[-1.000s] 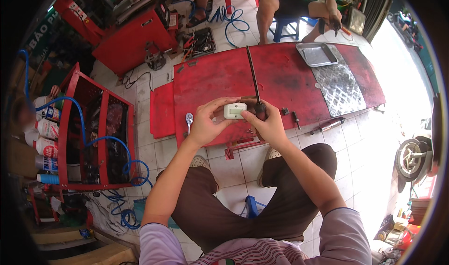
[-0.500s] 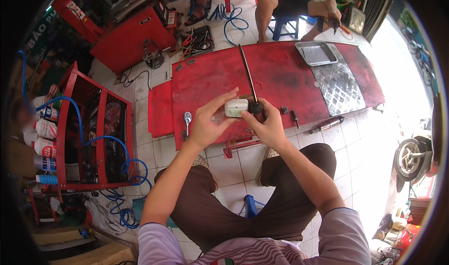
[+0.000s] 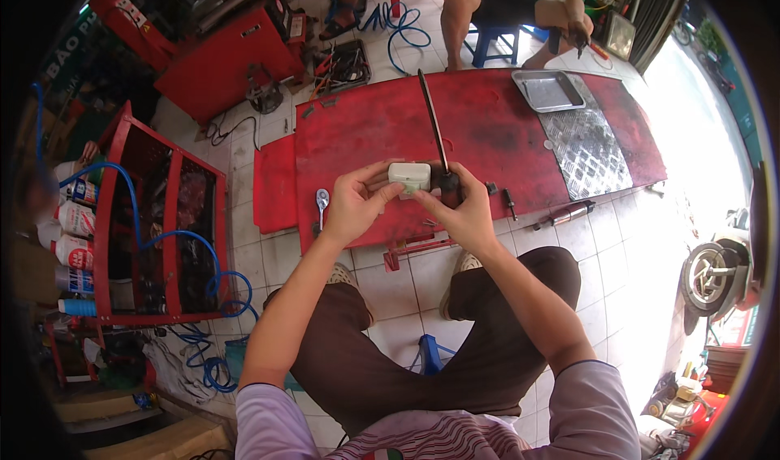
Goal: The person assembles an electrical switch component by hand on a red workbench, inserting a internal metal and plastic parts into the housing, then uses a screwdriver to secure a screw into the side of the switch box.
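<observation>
white box [image 3: 409, 176] mid-frame, between both hands | left hand [image 3: 355, 206] fingers clamped on box | right hand [image 3: 461, 213] pinching box and dark rod [image 3: 435, 127]

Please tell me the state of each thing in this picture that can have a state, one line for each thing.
small white box: held up between both hands, off the red ramp.
left hand: closed on the box's left side.
right hand: gripping the box's right side and a dark part.
long black rod: lying on the red ramp.
metal tray: flat on the ramp, looks empty.
ratchet wrench: lying untouched.
</observation>
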`<state>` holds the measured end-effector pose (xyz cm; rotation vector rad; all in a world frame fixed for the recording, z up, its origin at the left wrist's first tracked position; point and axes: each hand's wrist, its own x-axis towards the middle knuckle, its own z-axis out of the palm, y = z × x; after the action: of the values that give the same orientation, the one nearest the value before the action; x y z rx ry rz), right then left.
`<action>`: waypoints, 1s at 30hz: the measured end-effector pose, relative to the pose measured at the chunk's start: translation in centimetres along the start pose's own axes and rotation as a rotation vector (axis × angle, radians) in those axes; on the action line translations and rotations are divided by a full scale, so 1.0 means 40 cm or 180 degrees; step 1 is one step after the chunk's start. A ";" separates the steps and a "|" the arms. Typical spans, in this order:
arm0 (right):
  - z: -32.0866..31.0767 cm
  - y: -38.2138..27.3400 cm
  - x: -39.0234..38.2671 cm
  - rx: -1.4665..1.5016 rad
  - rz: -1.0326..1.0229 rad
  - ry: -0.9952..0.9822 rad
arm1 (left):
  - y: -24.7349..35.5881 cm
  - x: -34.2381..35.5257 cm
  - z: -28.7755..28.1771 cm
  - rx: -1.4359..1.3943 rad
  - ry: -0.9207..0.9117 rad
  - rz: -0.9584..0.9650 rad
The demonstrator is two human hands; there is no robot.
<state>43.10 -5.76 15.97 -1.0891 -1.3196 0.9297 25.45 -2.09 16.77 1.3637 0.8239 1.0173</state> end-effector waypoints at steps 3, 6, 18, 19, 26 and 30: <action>-0.002 0.002 -0.003 0.0016 0.0447 -0.0032 | -0.026 0.002 -0.015 0.0046 0.0115 -0.0254; -0.009 0.002 0.000 0.0130 0.0797 -0.0138 | -0.036 0.010 -0.017 0.0058 0.0090 -0.0333; -0.004 0.026 -0.002 -0.0282 0.0172 0.0014 | -0.021 0.005 -0.002 -0.0141 -0.0171 -0.0194; -0.004 0.023 -0.003 -0.0282 0.0171 0.0026 | -0.019 0.003 -0.001 -0.0140 -0.0176 -0.0197; -0.010 0.019 -0.005 -0.0177 0.0141 0.0096 | -0.017 0.003 0.010 -0.0132 -0.0269 0.0002; -0.015 0.016 -0.006 -0.0192 0.0073 0.0157 | -0.002 0.003 0.026 -0.0152 -0.0319 0.0175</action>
<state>43.72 -5.90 15.34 -1.1685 -1.3041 0.8792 26.46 -2.36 16.76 1.3913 0.6868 0.9965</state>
